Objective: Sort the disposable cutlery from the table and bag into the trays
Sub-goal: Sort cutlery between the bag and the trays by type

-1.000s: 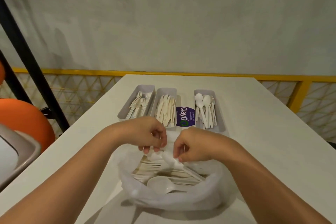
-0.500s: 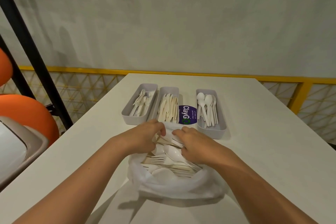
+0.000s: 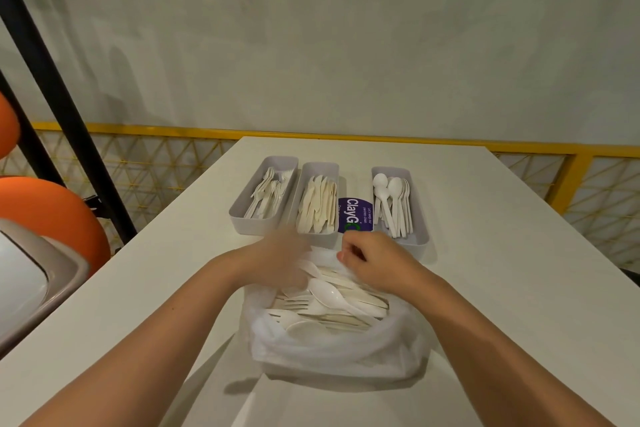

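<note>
While the left hand [image 3: 277, 262] is showing only as a blur over the far left corner of the plastic bag [image 3: 341, 352], so that I cannot tell whether its fingers are gripping anything, the right hand [image 3: 379, 262] is sitting at the bag's far rim with its fingers [image 3: 346, 255] curled in, pinching the thin film there. The loose cutlery [image 3: 332, 300] is lying in the bag's open mouth just under and nearer than both hands, with a glossy white spoon topping a heap of matte, cream-coloured forks and knives.

Compared with a second ago, the hands are sitting lower and closer to the trays, and the bag's mouth is lying wider, showing more of the heap.

The bag is looking cloudy, soft and crumpled, slumping on the smooth white table [image 3: 502, 270]. Beyond the hands three long, grey, straight-walled trays are standing side by side: the fork tray [image 3: 242, 218] on the left, the knife tray [image 3: 320, 166] touching it, and the spoon tray [image 3: 420, 218] set apart on the right. A purple sticker [image 3: 356, 215] is lying flat between the knife and spoon trays, its near end hiding behind the right hand
</note>
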